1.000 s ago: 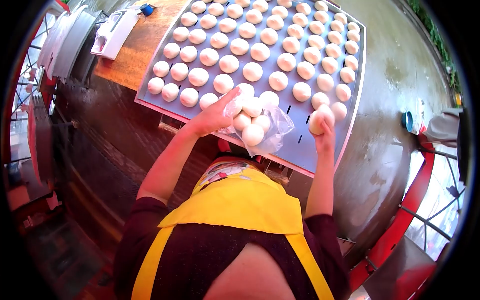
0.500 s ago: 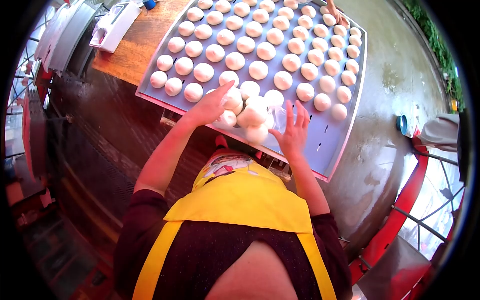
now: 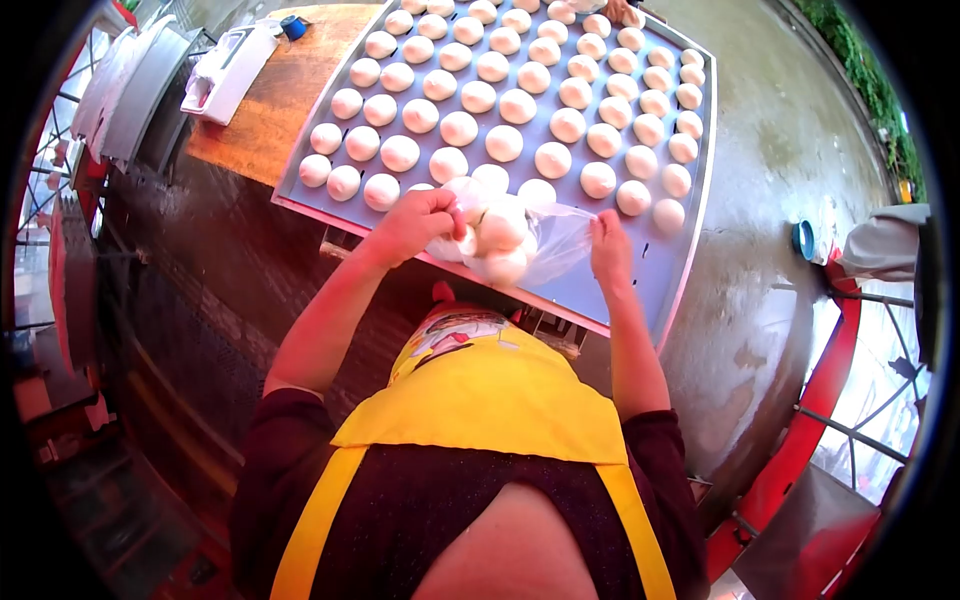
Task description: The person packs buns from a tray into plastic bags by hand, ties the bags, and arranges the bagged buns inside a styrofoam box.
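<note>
A clear plastic bag (image 3: 556,252) with several round white buns (image 3: 501,228) in it rests at the near edge of a large grey tray (image 3: 640,285). My right hand (image 3: 610,246) pinches the bag's edge and stretches it out to the right. At the bag's left side, my left hand (image 3: 420,226) is closed with its fingers curled on the plastic, beside the bagged buns. Rows of similar white buns (image 3: 503,142) cover most of the tray beyond the bag.
A wooden table (image 3: 240,140) stands at the left, with a white box-like device (image 3: 230,75) and a blue tape roll (image 3: 293,27) on it. Another person's hand (image 3: 622,12) is at the tray's far edge. A blue bucket (image 3: 803,240) is at the right on the wet floor.
My right hand has gone from spread fingers to a pinch on the bag, pulling it taut to the right. My left hand has closed on the bag's left side.
</note>
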`<state>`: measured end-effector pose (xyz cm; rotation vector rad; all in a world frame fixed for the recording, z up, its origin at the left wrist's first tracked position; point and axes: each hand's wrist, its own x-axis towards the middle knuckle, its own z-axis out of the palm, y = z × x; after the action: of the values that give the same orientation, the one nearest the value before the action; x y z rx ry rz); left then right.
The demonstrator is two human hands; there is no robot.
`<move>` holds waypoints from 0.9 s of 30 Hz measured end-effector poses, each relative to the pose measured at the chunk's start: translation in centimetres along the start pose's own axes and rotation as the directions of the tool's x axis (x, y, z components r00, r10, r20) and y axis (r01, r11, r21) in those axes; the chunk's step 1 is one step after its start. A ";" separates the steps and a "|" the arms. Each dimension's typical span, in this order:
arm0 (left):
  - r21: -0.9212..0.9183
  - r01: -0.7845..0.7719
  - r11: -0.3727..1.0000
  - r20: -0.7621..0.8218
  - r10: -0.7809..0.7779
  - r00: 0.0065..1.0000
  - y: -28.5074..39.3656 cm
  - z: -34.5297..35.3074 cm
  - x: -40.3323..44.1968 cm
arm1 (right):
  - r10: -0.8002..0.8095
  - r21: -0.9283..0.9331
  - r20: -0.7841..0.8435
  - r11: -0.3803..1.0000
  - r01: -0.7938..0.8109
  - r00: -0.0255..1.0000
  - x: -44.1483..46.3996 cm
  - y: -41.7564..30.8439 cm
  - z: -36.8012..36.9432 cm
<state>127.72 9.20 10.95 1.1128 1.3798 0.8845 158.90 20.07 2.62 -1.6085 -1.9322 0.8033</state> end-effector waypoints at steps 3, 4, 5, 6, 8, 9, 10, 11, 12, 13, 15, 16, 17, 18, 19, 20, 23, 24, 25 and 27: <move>-0.370 0.174 0.912 -0.002 -0.188 0.982 1.7 1.7 0.2 | 0.429 0.600 0.549 0.395 -0.695 0.717 -0.2 2.6 1.5; -0.386 0.178 0.905 0.016 -0.187 0.982 2.4 2.0 0.2 | 0.316 0.685 0.588 0.294 -0.666 0.744 -0.1 2.6 0.6; -0.404 0.187 0.895 0.034 -0.190 0.981 3.3 2.5 -0.3 | 0.200 0.746 0.611 0.179 -0.641 0.766 -0.1 2.0 -1.0; -0.419 0.201 0.885 0.054 -0.197 0.979 3.8 2.9 -0.6 | 0.082 0.784 0.614 0.050 -0.618 0.785 -0.2 1.4 -2.4; -0.502 0.117 0.857 0.065 -0.097 0.993 4.0 4.4 -0.6 | -0.033 0.827 0.538 0.211 -0.521 0.842 -0.7 -3.3 -6.9; -0.463 0.095 0.881 0.054 -0.078 0.995 4.6 5.0 -0.4 | -0.096 0.841 0.501 0.288 -0.458 0.860 -0.9 -5.2 -8.6; -0.424 0.070 0.903 0.044 -0.057 0.997 5.0 5.8 -0.1 | -0.106 0.849 0.456 0.352 -0.395 0.884 -0.9 -6.0 -9.0; -0.258 0.015 0.966 0.042 -0.004 0.999 5.1 6.7 0.4 | -0.120 0.850 0.407 0.413 -0.328 0.905 -0.8 -6.8 -9.1; -0.123 -0.071 0.990 0.024 0.074 0.997 4.7 7.8 1.2 | -0.136 0.845 0.355 0.470 -0.255 0.925 -0.9 -7.3 -9.0; 0.015 -0.157 0.987 0.018 0.157 0.987 3.8 9.2 2.3 | -0.205 0.836 0.440 0.449 -0.316 0.874 -1.3 -6.8 -8.5; 0.255 -0.351 0.901 -0.041 0.373 0.927 1.8 12.8 4.6 | -0.156 0.726 0.459 0.633 -0.268 0.875 -2.9 -5.0 -5.8; 0.363 -0.446 0.818 -0.087 0.507 0.858 1.0 14.7 5.8 | -0.105 0.626 0.421 0.753 -0.204 0.901 -3.4 -3.8 -4.4; 0.413 -0.479 0.775 -0.068 0.551 0.832 1.1 16.2 6.9 | -0.054 0.611 0.296 0.778 -0.146 0.954 -3.4 -1.9 -2.7; 0.453 -0.528 0.719 -0.018 0.599 0.800 1.8 17.3 7.6 | -0.006 0.587 0.163 0.804 -0.092 0.987 -3.4 -0.1 -1.4; 0.486 -0.570 0.662 0.029 0.640 0.768 2.8 18.2 7.9 | 0.051 0.714 0.123 0.689 -0.124 0.991 -3.0 0.0 -1.7; 0.517 -0.608 0.602 0.071 0.678 0.732 3.8 18.7 8.1 | 0.071 0.757 0.141 0.635 -0.154 0.987 -3.0 0.4 -2.6; 0.345 -0.600 0.722 0.048 0.625 0.779 3.7 15.8 9.2 | 0.202 0.857 0.160 0.458 -0.237 0.966 -3.3 1.4 -5.4; 0.248 -0.602 0.759 0.028 0.616 0.787 2.9 15.6 9.7 | 0.207 0.862 0.166 0.444 -0.243 0.964 -3.4 1.8 -5.7; 0.267 -0.558 0.786 0.226 0.512 0.829 1.2 16.6 9.7 | 0.210 0.866 0.178 0.431 -0.255 0.961 -3.6 1.8 -6.0; 0.439 -0.679 0.589 0.301 0.615 0.729 -2.8 20.1 10.0 | 0.188 0.863 0.178 0.442 -0.245 0.966 -3.5 1.5 -6.2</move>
<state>147.64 16.38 3.03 2.1679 1.1281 0.9388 164.87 17.57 5.90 -1.1237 -0.9429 1.6321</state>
